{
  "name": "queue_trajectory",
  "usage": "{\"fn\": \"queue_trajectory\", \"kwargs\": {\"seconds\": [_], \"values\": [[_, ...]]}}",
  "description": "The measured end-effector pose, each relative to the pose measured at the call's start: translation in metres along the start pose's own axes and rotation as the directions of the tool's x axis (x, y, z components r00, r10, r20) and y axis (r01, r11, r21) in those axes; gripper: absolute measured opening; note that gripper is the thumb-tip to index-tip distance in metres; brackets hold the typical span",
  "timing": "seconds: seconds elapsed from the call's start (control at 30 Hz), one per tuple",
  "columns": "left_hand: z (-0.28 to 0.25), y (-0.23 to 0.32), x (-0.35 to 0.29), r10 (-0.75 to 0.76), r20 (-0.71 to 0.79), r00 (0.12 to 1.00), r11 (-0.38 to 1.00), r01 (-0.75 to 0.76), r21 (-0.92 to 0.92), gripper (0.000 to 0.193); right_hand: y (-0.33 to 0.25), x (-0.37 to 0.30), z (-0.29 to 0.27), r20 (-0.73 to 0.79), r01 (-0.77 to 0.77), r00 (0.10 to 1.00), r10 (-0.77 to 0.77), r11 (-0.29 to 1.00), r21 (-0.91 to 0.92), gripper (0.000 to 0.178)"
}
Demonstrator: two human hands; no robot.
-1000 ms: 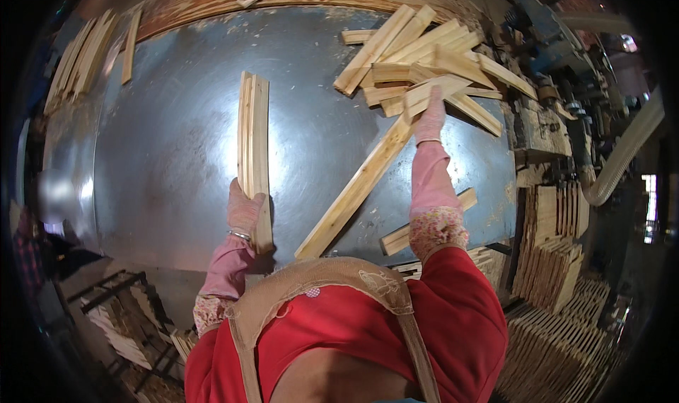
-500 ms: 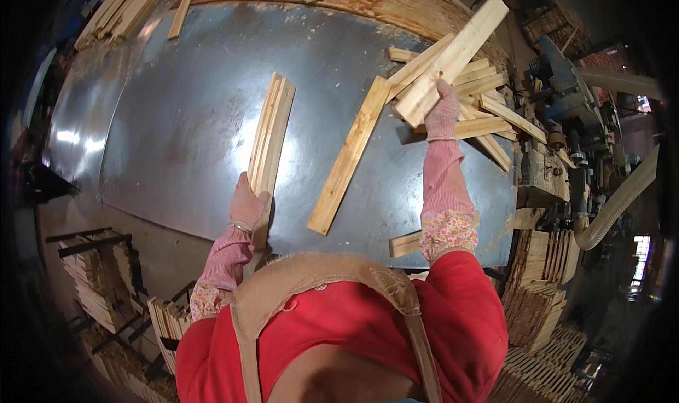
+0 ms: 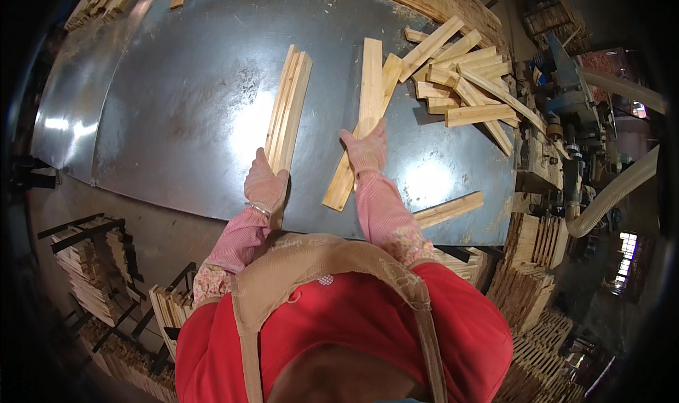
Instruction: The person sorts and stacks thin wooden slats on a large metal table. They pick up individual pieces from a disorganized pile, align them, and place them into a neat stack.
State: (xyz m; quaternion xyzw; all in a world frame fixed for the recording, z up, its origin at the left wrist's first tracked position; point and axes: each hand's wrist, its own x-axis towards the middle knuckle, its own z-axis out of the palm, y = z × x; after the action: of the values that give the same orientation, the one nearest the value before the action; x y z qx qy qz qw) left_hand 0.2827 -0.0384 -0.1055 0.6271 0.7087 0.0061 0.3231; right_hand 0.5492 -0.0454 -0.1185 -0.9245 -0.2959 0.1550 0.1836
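My left hand [image 3: 266, 181], in a pink glove, is closed around the near end of a bundle of wooden strips [image 3: 291, 102] lying side by side on the metal tabletop [image 3: 191, 106]. To its right, my right hand [image 3: 368, 150], gloved too, grips the near end of a single wooden board [image 3: 370, 77]. That board crosses over another board [image 3: 339, 185], which slants beneath it and my right hand. Part of each grip is hidden by the gloves.
A loose heap of boards [image 3: 474, 84] lies at the right of the table. One short board [image 3: 450, 209] rests near the front right edge. Machinery with a ribbed hose [image 3: 614, 194] stands beyond the right edge. Stacked strips [image 3: 106, 3] lie at the far left.
My right hand has come left and nearer from the heap, bringing the board over beside the bundle. My left hand still holds the bundle.
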Motion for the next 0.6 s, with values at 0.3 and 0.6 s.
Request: {"fn": "queue_trajectory", "kwargs": {"seconds": [0.3, 0.6], "values": [[-0.031, -0.02, 0.0, 0.52, -0.406, 0.752, 0.77, -0.618, -0.159, 0.069, 0.025, 0.025, -0.03, 0.577, -0.405, 0.738, -0.35, 0.455, 0.793, 0.089], [-0.165, 0.056, 0.083, 0.939, -0.314, -0.14, 0.041, -0.861, 0.507, 0.045, -0.074, -0.063, -0.098, 0.715, -0.585, 0.243, -0.655, 0.49, 0.647, 0.089]]}}
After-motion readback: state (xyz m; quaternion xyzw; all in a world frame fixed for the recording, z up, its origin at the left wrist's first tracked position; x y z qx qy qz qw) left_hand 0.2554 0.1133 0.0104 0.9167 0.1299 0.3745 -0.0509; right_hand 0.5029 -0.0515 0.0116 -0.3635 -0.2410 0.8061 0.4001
